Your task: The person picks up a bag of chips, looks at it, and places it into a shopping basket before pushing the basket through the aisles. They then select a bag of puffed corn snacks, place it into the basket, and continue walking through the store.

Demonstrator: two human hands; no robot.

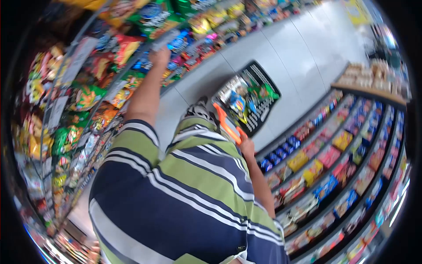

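My left hand (pixel 160 56) reaches out to the snack shelf on the left, by a pale label strip (pixel 166 39) on the shelf edge. Blur smears its fingers, so I cannot make out whether it holds anything. Close by are shiny blue packets (pixel 179 42) and a red and yellow bag (pixel 127 48). Low on my other side, my right hand (pixel 247 147) is closed around the orange handle (pixel 221 116) of a black shopping basket (pixel 266 79). Inside the basket lie a green packet (pixel 265 92) and a blue and yellow packet (pixel 238 103).
Tiered shelves of colourful packets (pixel 312 171) curve along the right. A wooden-edged display (pixel 369 90) with pale goods stands at their far end. Between both sides runs a light tiled floor (pixel 303 48). Green bags (pixel 154 20) fill the upper left shelf.
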